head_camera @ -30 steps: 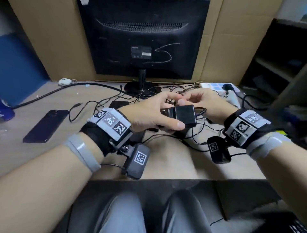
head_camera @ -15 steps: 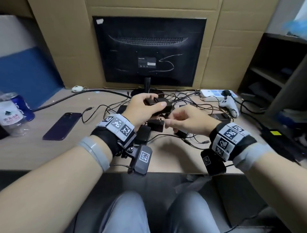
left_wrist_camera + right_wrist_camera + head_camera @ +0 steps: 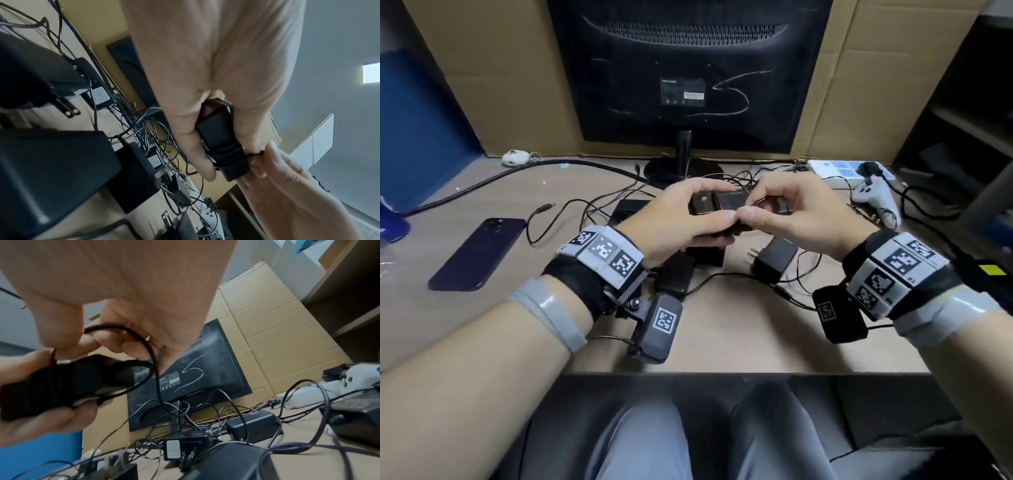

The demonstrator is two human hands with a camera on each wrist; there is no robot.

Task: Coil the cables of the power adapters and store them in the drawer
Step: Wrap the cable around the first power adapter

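My left hand (image 3: 681, 219) grips a black power adapter (image 3: 717, 209) above the desk, thumb at the front and fingers behind; the left wrist view shows the same adapter (image 3: 220, 142) between thumb and fingers. My right hand (image 3: 787, 212) pinches its thin black cable (image 3: 144, 344) right beside the adapter, and a loop of that cable hangs down to the tangle on the desk. Several more black adapters (image 3: 775, 258) lie on the desk below my hands, one with its plug prongs showing. No drawer is in view.
A monitor (image 3: 688, 72) stands at the back against cardboard. A dark phone (image 3: 477, 253) lies at the left, a white power strip (image 3: 835, 169) and a white game controller (image 3: 876, 200) at the right. Loose cables (image 3: 592, 209) cross the desk (image 3: 739, 335). Dark shelves rise at far right.
The right hand let go of the adapter body, dipped toward the desk, then came back up to pinch the cable by the adapter. The left hand kept hold of the adapter throughout.
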